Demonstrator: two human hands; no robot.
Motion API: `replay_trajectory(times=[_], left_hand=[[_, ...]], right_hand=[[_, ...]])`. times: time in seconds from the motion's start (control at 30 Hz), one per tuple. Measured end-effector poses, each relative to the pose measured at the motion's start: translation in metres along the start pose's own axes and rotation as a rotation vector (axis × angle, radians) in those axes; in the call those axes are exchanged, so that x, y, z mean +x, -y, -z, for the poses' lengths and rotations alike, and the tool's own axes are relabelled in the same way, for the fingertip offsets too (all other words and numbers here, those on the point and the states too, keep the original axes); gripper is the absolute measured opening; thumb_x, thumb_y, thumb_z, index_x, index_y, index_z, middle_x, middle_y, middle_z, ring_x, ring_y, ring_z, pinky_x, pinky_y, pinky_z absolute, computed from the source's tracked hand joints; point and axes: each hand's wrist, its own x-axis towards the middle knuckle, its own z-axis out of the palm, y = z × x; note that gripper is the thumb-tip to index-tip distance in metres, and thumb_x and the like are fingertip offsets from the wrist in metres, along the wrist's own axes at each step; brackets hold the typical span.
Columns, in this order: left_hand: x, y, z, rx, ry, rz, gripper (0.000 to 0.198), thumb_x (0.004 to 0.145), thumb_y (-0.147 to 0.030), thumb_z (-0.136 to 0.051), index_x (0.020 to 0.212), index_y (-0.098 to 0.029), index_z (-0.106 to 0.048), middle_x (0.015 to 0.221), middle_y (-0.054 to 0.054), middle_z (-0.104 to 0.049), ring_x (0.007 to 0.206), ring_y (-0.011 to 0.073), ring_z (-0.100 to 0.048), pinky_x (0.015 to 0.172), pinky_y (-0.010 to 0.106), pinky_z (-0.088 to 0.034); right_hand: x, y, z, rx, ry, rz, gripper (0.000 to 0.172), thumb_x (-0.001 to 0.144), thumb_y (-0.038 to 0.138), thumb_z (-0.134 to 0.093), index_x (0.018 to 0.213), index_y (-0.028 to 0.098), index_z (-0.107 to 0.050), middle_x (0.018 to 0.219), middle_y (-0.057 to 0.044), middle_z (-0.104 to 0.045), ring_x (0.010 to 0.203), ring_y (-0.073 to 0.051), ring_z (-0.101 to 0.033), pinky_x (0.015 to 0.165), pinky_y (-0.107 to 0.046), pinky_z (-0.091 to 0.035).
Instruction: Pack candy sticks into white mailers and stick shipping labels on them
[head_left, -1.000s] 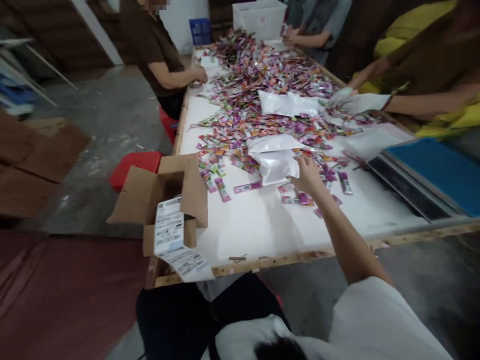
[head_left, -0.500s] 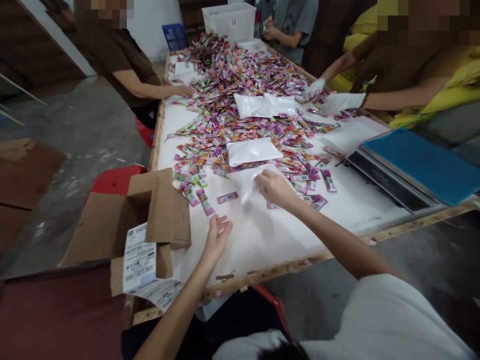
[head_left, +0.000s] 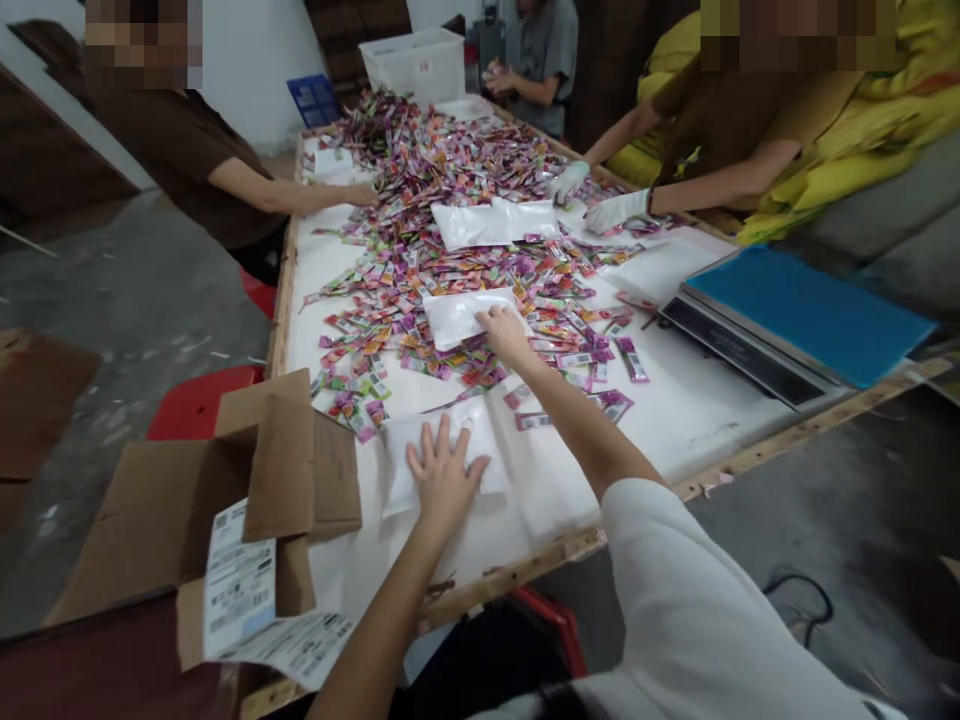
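Observation:
My left hand (head_left: 444, 475) lies flat with fingers spread on a white plastic pouch (head_left: 396, 450) near the table's front edge, just right of the open carton. Farther in, my right hand (head_left: 508, 335) has its fingers bent at the right end of a second white pouch (head_left: 450, 318), apparently gripping it. This pouch rests on a wide heap of small purple, green and orange sachets (head_left: 420, 265). Behind it lie more white pouches (head_left: 480, 222) on the heap. Several loose sachets (head_left: 536, 420) are near my right forearm.
An open cardboard carton (head_left: 281, 470) with printed labels stands at the left. A scale (head_left: 750, 340) with a blue top (head_left: 810, 310) sits at the right. Co-workers' hands are at the heap: a bare hand (head_left: 364, 195) left, gloved hands (head_left: 615, 212) right. A white bin (head_left: 416, 70) is at the back.
My right hand has left the near pouch and reached forward to the pouch on the heap. The near pouch now lies on the table at the left, with my left hand spread on it.

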Motion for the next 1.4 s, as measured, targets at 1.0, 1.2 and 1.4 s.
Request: replay_trajectory(times=[1.0,1.2,1.4], left_hand=[[-0.004,0.016,-0.043,0.071,-0.350,-0.039,0.037,0.088,-0.029,-0.059,0.124,-0.027,-0.069,0.148,0.013,-0.055,0.139,0.0326,-0.047,0.120,0.056,-0.020],[-0.007,0.012,-0.053,0.024,-0.362,0.022,0.033,0.084,-0.026,-0.060,0.115,-0.029,-0.071,0.143,0.012,-0.060,0.134,0.0317,-0.052,0.121,0.056,-0.019],[-0.008,0.008,-0.056,-0.040,-0.372,0.048,0.033,0.085,-0.031,-0.061,0.116,-0.031,-0.071,0.138,0.011,-0.065,0.132,0.0302,-0.054,0.122,0.053,-0.018]], right_hand=[[0.161,-0.010,-0.013,0.049,-0.135,-0.006,0.034,0.092,0.014,-0.055,0.125,0.006,-0.059,0.158,-0.021,-0.031,0.141,-0.034,-0.027,0.111,-0.054,-0.036],[0.241,-0.001,-0.025,0.008,-0.186,-0.050,0.041,0.089,0.009,-0.046,0.128,0.002,-0.057,0.158,-0.023,-0.033,0.140,-0.034,-0.034,0.115,-0.057,-0.029],[0.137,0.014,0.066,0.087,-0.271,0.189,0.036,0.095,0.023,-0.036,0.101,0.014,-0.071,0.113,-0.019,-0.067,0.109,-0.033,-0.059,0.099,-0.053,-0.044]])
